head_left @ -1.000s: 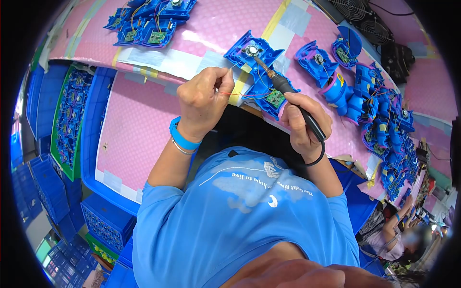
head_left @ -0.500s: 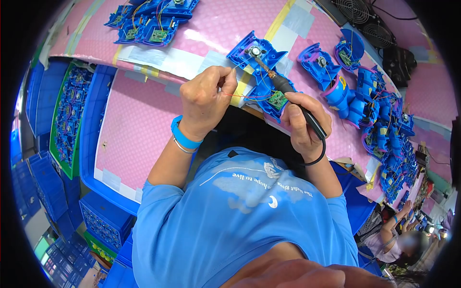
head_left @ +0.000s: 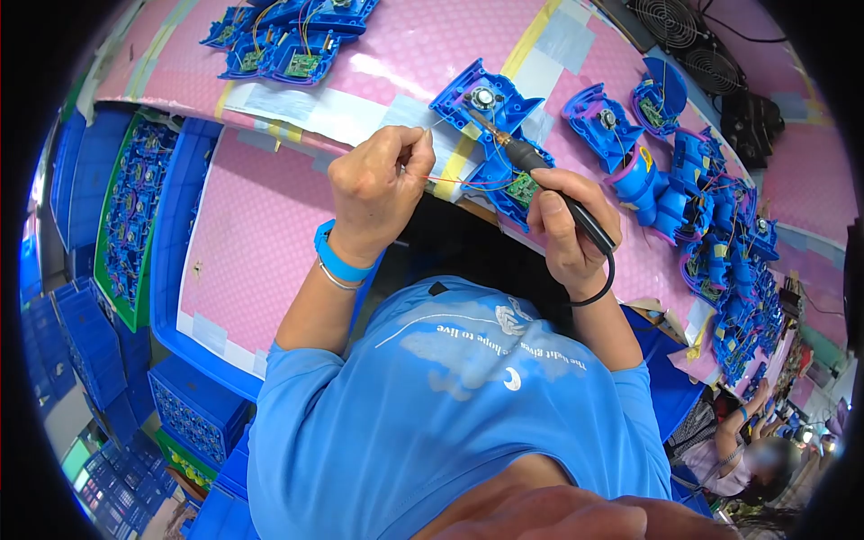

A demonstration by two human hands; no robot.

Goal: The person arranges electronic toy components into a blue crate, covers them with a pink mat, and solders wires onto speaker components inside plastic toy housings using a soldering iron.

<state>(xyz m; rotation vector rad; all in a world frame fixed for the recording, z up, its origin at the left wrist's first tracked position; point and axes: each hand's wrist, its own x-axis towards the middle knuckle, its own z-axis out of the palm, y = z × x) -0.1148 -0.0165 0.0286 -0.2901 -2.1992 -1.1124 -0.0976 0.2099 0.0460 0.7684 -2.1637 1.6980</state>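
Note:
My left hand [head_left: 376,180] is closed in a pinch on a thin red wire [head_left: 450,179], which runs to a green circuit board [head_left: 522,187] in a blue plastic shell half. In my right hand [head_left: 576,225] is a soldering iron [head_left: 526,155], gripped by its dark handle with the cord trailing below. Its metal tip points at the lower edge of a round silver speaker [head_left: 484,98] in the upper blue shell half [head_left: 517,108]; whether it touches anything I cannot tell. The lower shell half [head_left: 490,184] lies beside it, partly hidden by the iron.
More blue shells with boards [head_left: 301,63] lie at the upper left. Others [head_left: 601,126] stand on the right, beside a large pile [head_left: 720,243]. Blue crates [head_left: 198,409] are stacked at left. Black fans [head_left: 670,22] sit at the back. Another person [head_left: 729,450] is at lower right.
The iron's tip has drawn back slightly from the speaker's centre to its lower edge. My left hand has shifted a little left, still pinching the wire.

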